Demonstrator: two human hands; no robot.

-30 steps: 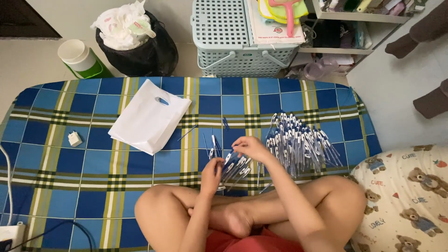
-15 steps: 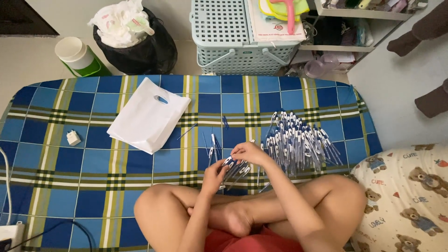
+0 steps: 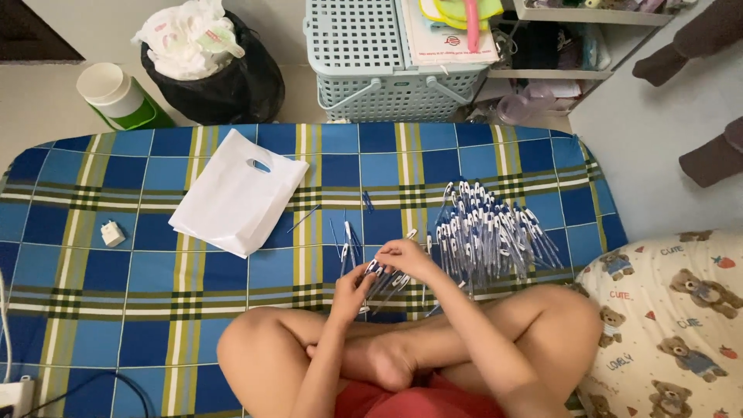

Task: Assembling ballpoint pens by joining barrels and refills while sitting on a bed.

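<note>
I sit cross-legged on a blue plaid mat [image 3: 116, 294]. My left hand [image 3: 352, 288] and my right hand [image 3: 406, 258] meet just in front of my knees, together holding a small bundle of blue-and-white pens [image 3: 385, 280]. A large pile of the same pens [image 3: 487, 232] lies fanned out to the right of my hands. A few loose pens and pen parts [image 3: 348, 236] rest on the mat just beyond my fingers. A flat white plastic bag [image 3: 236, 203] with a cut-out handle lies to the upper left.
A small white plug [image 3: 112, 233] sits at the left of the mat. Behind the mat stand a black bin with white bags [image 3: 213, 66], a green-and-white container [image 3: 116, 94] and a pale blue basket [image 3: 387, 58]. A bear-print pillow [image 3: 673, 317] is at the right.
My right hand has pulled back from the loose pens toward my left hand, and both now close around the small bundle nearer my legs.
</note>
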